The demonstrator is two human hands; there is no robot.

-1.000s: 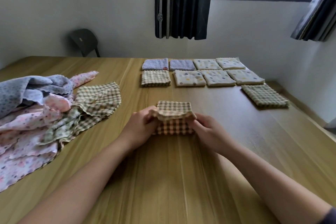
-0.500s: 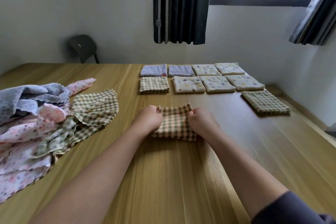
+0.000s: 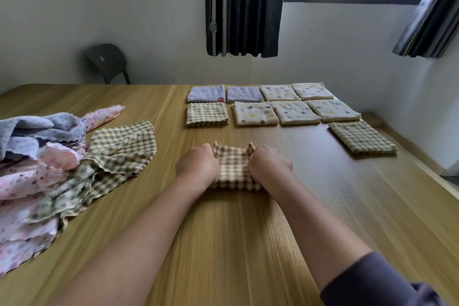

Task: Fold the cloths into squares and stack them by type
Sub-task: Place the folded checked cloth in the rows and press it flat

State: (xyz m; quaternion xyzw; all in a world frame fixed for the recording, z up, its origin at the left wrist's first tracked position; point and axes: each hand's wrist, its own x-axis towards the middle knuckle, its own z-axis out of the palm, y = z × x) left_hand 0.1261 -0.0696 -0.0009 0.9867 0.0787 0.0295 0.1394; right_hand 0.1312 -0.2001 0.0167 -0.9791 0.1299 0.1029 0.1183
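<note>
A small folded checked cloth (image 3: pixel 233 167) lies on the wooden table (image 3: pixel 248 243) in front of me. My left hand (image 3: pixel 197 167) grips its left edge and my right hand (image 3: pixel 269 166) grips its right edge, fingers curled over the far corners. Further back sit folded squares: two lilac cloths (image 3: pixel 207 93), several cream dotted cloths (image 3: pixel 293 107), a checked one (image 3: pixel 207 114) and another checked one (image 3: pixel 361 137) at the right.
A heap of unfolded cloths (image 3: pixel 42 171), lilac, pink and checked, covers the table's left side. A dark chair (image 3: pixel 108 61) stands behind the table. The wall runs close along the right edge.
The cloth's lifted near half has been folded over away from me and laid flat. Both hands have moved forward with it and now hold its sides.
</note>
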